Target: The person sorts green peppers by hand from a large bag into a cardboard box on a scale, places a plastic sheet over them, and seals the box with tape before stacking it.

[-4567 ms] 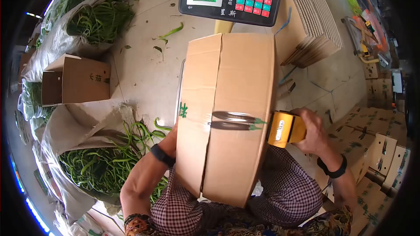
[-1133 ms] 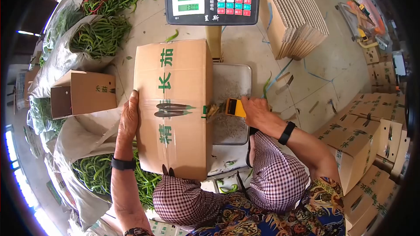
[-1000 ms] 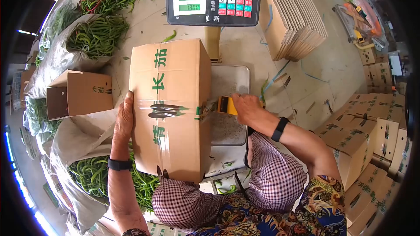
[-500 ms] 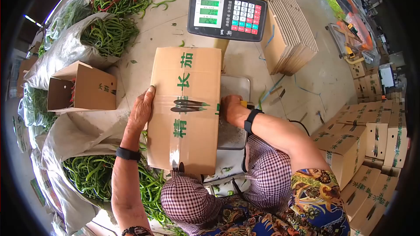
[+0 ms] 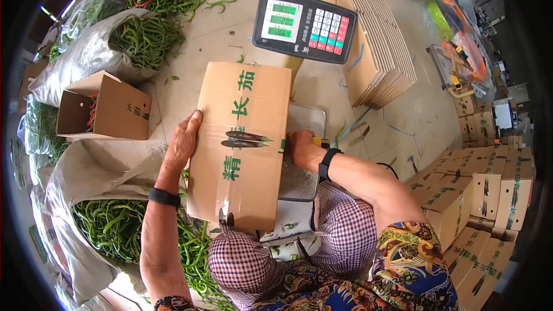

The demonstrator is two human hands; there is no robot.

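Note:
A taped cardboard box (image 5: 253, 101), printed with green characters and dark eggplant pictures, sits partly over the steel scale platform (image 5: 308, 118) and reaches toward my knees. My left hand (image 5: 184, 138) grips its left edge, thumb at the top rim, with the other fingers partly hidden along the side. On the other side, my right hand (image 5: 302, 148) is curled close against the box's right side. A small yellow part (image 5: 317, 140) shows beside its fingers; the rest of that thing is hidden. Beyond the box stands the scale's display (image 5: 305, 26), its green digits lit.
Sacks of green peppers (image 5: 144, 43) line the left, near an open cardboard box (image 5: 124, 106). Flattened cartons (image 5: 374, 40) stand stacked beyond the scale. Packed boxes (image 5: 449, 196) are piled at right. Loose peppers (image 5: 196, 253) lie by my left forearm.
The box has turned slightly, its near end shifting left, with both hands staying at its sides. The digits on the scale display have changed. The whole view has shifted a little.

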